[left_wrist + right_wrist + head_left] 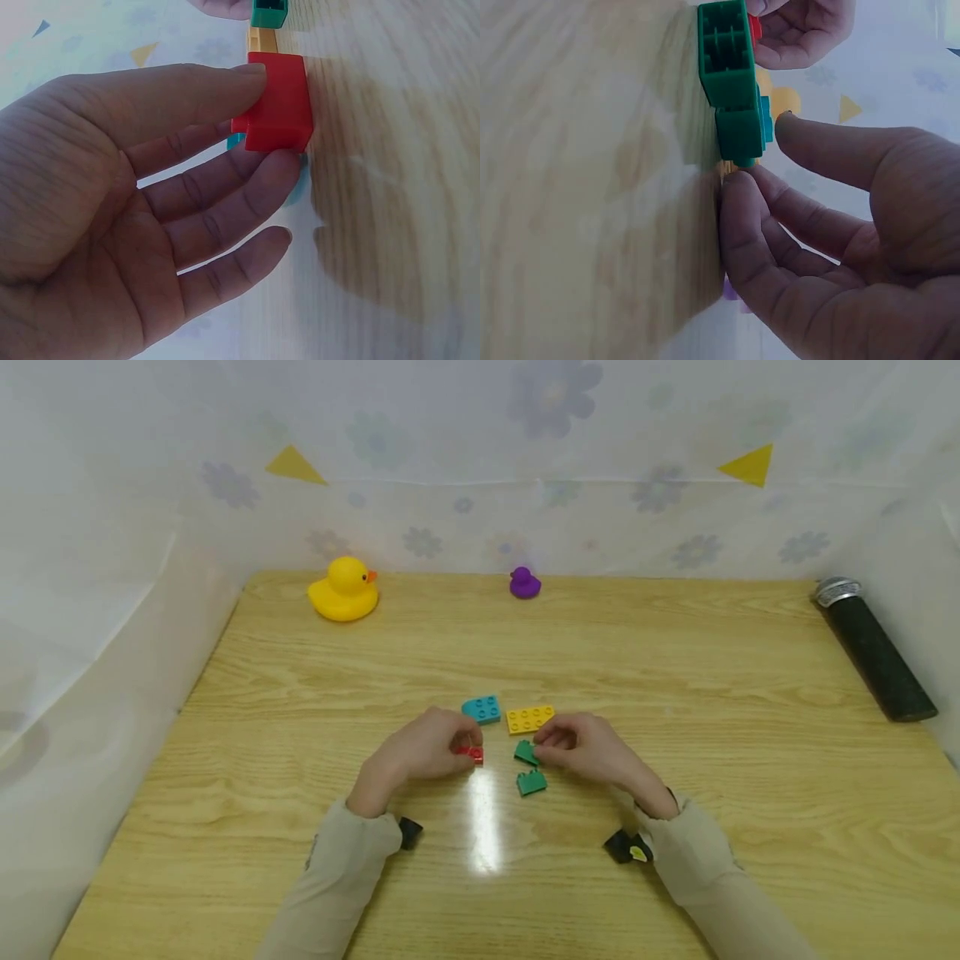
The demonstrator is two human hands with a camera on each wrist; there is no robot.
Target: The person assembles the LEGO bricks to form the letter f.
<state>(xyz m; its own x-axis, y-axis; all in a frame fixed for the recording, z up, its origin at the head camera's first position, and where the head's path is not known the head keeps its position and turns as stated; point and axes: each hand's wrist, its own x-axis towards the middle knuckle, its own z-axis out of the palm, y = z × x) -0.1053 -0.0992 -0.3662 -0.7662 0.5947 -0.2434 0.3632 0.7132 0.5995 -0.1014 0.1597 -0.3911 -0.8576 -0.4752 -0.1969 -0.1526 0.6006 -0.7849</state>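
Observation:
Between thumb and fingers, the left hand [431, 745] pinches a red toy building brick [281, 101] low over the wooden table. The right hand [588, 750] is at a green brick [526, 752], its fingertips beside the brick's edge. In the right wrist view the thumb [817, 142] stands apart from that brick, leaving a gap. A second green brick [532, 783] lies just nearer the person, its hollow underside facing the right wrist camera. Beyond the hands lie a yellow eight-stud brick [529, 720] and a blue brick [482, 710] with one rounded end.
A yellow toy duck [343, 592] stands at the table's back left, a small purple duck [525, 583] at the back middle. At the right edge lies a black microphone-like object [877, 652] with a silver head. White flowered sheeting [465, 435] encloses the wooden table [247, 760].

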